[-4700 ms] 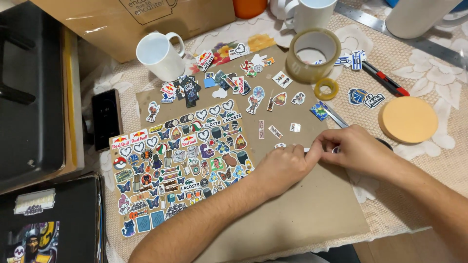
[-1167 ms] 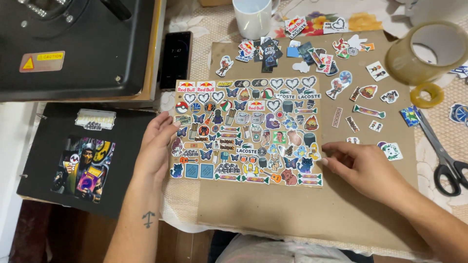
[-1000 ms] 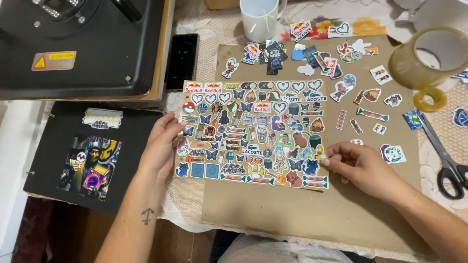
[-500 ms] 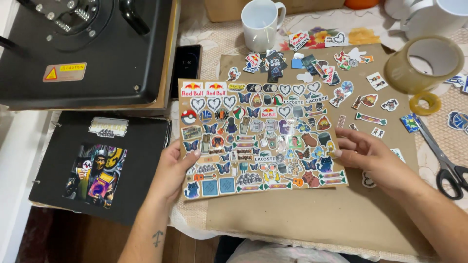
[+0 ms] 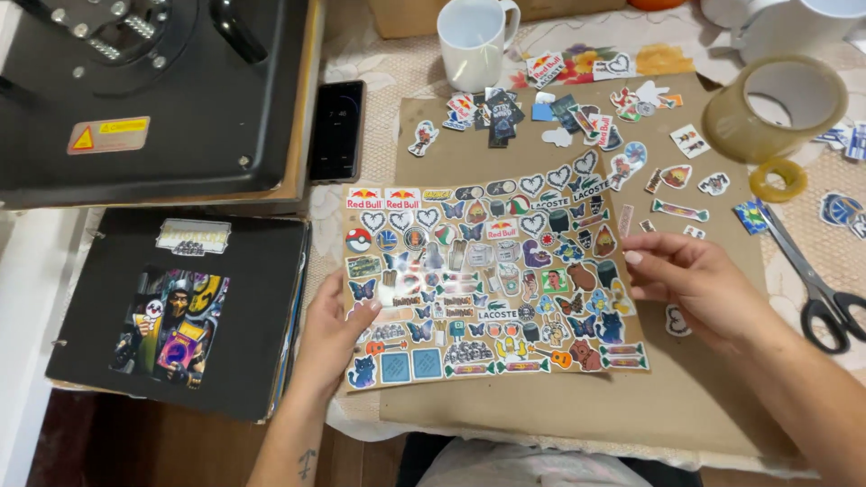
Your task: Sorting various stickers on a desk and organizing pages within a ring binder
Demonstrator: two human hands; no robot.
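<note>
While many cut-out stickers [image 5: 577,113] already lie loose beyond the hands, the sticker sheet [image 5: 492,280] looks mostly uncut, so I judge most of the work remains. The sheet sits between both hands: the left hand [image 5: 336,332] pinches its near-left edge, the right hand [image 5: 690,281] grips its right edge, above the cardboard-covered tabletop [image 5: 577,410].
</note>
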